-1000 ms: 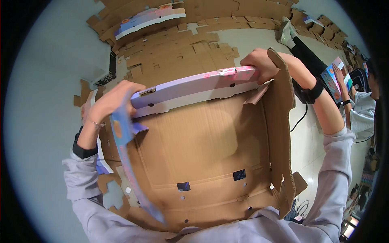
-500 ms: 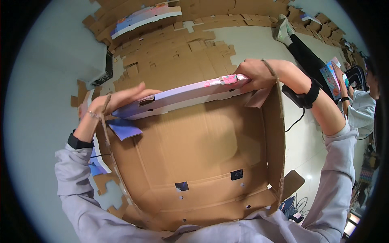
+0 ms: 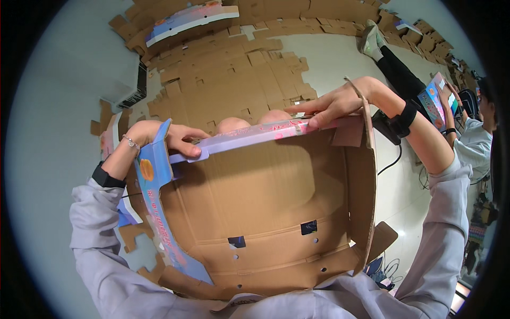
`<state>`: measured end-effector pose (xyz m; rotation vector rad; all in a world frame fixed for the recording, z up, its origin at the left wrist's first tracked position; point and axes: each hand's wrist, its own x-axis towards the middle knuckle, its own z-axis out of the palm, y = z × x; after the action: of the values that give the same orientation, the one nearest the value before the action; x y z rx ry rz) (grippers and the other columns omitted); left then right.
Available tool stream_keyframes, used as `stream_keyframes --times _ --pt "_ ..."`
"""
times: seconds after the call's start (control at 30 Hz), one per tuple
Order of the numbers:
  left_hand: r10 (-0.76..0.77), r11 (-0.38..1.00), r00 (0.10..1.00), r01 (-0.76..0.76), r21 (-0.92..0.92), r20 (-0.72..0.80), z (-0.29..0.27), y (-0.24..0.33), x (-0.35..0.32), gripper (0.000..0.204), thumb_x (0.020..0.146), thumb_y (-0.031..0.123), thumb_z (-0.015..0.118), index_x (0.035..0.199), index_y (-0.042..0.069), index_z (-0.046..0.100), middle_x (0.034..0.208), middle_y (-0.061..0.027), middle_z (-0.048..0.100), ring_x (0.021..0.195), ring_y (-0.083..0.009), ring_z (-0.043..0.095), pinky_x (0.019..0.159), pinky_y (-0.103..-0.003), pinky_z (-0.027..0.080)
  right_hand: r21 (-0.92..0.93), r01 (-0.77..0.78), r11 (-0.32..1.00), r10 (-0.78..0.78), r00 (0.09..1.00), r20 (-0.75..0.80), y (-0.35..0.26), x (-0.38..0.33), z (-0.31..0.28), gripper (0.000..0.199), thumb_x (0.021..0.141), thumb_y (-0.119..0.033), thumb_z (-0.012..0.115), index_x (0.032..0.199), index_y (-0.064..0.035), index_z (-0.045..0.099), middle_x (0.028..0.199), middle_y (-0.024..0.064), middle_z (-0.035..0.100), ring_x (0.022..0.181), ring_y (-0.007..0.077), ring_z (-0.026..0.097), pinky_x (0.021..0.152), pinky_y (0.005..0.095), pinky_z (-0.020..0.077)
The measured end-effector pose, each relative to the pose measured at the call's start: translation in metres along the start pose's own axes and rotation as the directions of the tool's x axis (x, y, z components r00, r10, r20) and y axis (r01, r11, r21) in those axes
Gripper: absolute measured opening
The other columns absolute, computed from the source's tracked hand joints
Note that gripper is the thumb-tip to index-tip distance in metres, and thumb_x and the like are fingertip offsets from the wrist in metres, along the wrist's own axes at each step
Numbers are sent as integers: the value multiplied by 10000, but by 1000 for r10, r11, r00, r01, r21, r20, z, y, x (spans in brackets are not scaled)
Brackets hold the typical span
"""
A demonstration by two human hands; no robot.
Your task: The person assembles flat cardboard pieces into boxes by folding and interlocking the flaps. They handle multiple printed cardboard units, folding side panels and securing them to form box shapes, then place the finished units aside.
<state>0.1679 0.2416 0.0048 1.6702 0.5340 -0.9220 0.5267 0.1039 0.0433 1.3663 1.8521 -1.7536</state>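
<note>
A large cardboard box [image 3: 249, 191], brown inside, lies open in front of me. Its far wall [image 3: 244, 139] is folded over into a lilac-and-pink printed strip. The left wall [image 3: 155, 204] shows a blue printed strip with an orange round picture. At the far left corner my left hand [image 3: 183, 139] grips the end of the far strip, its fingers bent over the edge. My right hand [image 3: 337, 106] holds the far strip near the right corner, thumb on the near side and fingers beyond it. The brown right wall [image 3: 360, 196] stands upright with a loose flap.
Flattened cardboard [image 3: 223, 87] covers much of the floor beyond. Another printed box piece [image 3: 191, 24] lies at the far left. At the right a person [image 3: 473, 127] sits holding a printed box [image 3: 434, 101]. A cable [image 3: 392, 159] hangs from my right wrist strap.
The far wall's printed strip has turned inward, and the left wall now shows its blue printed strip. My left hand has shifted inward over the corner; my right hand's fingers have loosened and spread.
</note>
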Motion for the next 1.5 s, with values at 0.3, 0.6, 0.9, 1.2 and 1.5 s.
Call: stream_keyframes --times 0.3,0.6,0.9,1.2,1.5 --pt "64 954 997 -50 296 -38 13 18 13 968 620 576 843 1297 15 439 1088 -148 628 994 -243 629 833 -336 487 -236 -109 966 74 986 -151 5 11 6 1039 719 -402 775 1542 -107 212 1309 163 565 1178 261 562 943 310 447" --pt "338 938 929 -346 -34 -149 1 22 -37 838 710 331 846 1380 20 452 1229 -167 591 1164 -225 537 1000 -336 414 -378 184 907 -231 969 -83 0 -2 2 968 664 -245 849 1475 -96 343 1262 181 602 1117 284 600 923 358 480" --pt "169 960 580 -281 -1 -797 -20 -12 -65 667 801 403 759 1308 36 528 1155 -128 629 1112 -193 566 979 -331 431 -64 175 983 -177 774 -608 32 -33 -40 752 807 -503 709 1382 -69 490 1283 130 587 1155 233 566 947 369 452" --pt "120 937 478 -343 -59 -870 -21 -90 -76 707 841 483 705 1361 60 484 1182 -60 617 1066 -161 593 923 -302 452 54 18 998 40 462 -886 84 -43 -53 644 869 -554 622 1258 -42 586 1100 71 628 893 157 618 828 304 488" --pt "-360 736 316 -483 -475 -878 153 -214 -140 622 918 445 589 1344 17 437 1007 -102 623 859 -159 605 759 -299 491 652 271 708 388 623 -680 211 -177 113 496 993 -479 460 1185 -38 588 1051 31 625 930 137 596 816 292 474"
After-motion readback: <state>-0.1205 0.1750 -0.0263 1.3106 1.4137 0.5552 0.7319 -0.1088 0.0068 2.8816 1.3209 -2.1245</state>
